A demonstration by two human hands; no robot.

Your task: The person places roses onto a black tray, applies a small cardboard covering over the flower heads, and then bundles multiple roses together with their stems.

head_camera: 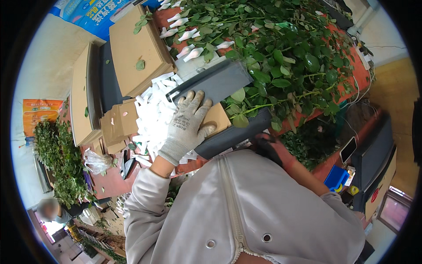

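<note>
My left hand (189, 127), in a grey-white work glove with dirty fingertips, lies flat with fingers spread. It rests on the near edge of a dark grey plastic sheet (216, 81) and beside a piece of brown cardboard (217, 120). Under these is a stack of dark sheets (239, 133). White sleeve pieces (155, 115) are heaped at the left of the glove. My right hand (268, 145), in a dark and red glove, is low beside the near edge of the dark stack, close to my jacket. Its fingers are blurred and partly hidden, so its hold cannot be made out.
Leafy rose stems (280, 62) cover the far right, with white-wrapped buds (193, 54) at their left ends. Cardboard stacks (138, 49) stand at the back left. Black-handled scissors (127, 165) and a plastic bag (97, 161) lie left. A phone (348, 150) sits right. Another person is far left.
</note>
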